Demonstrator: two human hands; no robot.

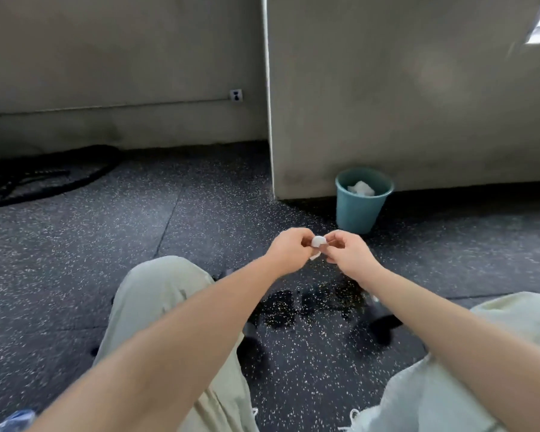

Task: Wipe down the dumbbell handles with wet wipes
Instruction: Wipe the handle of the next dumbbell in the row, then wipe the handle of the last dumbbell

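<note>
Our left hand and right hand both pinch a small white wet wipe between them, up in the air. The dumbbells look dark and blurry on the floor below. If we tug too hard, the wipe may rip or drop.

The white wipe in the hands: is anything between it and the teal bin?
Nothing visible. The left hand and right hand pinch the wipe above bare speckled floor, and the bin stands just beyond, open-topped, with white wads inside.
</note>
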